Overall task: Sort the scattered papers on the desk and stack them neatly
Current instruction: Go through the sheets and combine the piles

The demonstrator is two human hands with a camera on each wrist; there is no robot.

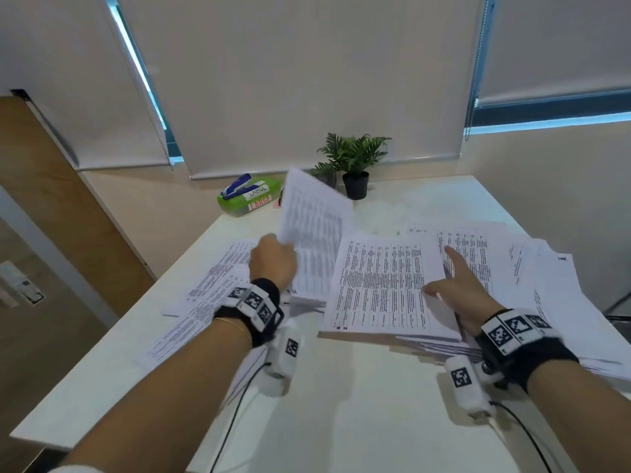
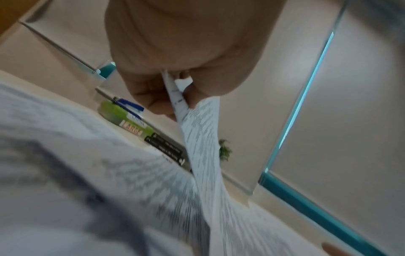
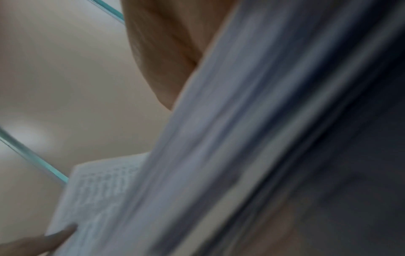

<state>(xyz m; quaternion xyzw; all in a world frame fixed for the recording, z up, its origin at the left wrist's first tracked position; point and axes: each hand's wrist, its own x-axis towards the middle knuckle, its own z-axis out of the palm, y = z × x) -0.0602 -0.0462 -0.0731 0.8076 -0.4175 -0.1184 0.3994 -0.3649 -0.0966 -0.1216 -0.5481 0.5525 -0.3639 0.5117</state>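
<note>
Printed white papers lie scattered across the white desk (image 1: 341, 404). My left hand (image 1: 273, 259) pinches a few sheets (image 1: 316, 227) by their left edge and holds them raised and tilted above the desk; the left wrist view shows the fingers (image 2: 153, 97) clamped on the sheets (image 2: 197, 138). My right hand (image 1: 457, 288) lies with forefinger and thumb stretched out on a thick pile of tabulated papers (image 1: 382, 285) at the centre right. More sheets (image 1: 211, 285) spread to the left and more (image 1: 546, 285) fan out to the right. The right wrist view is blurred, filled by paper edges (image 3: 241, 138).
At the back of the desk stand a green box (image 1: 244, 199) labelled LARGE with a blue stapler (image 1: 235, 186) on it, and a small potted plant (image 1: 355, 165). Dark book spines (image 2: 168, 149) lie beside the box. Window blinds hang behind. Cables trail from both wrist cameras.
</note>
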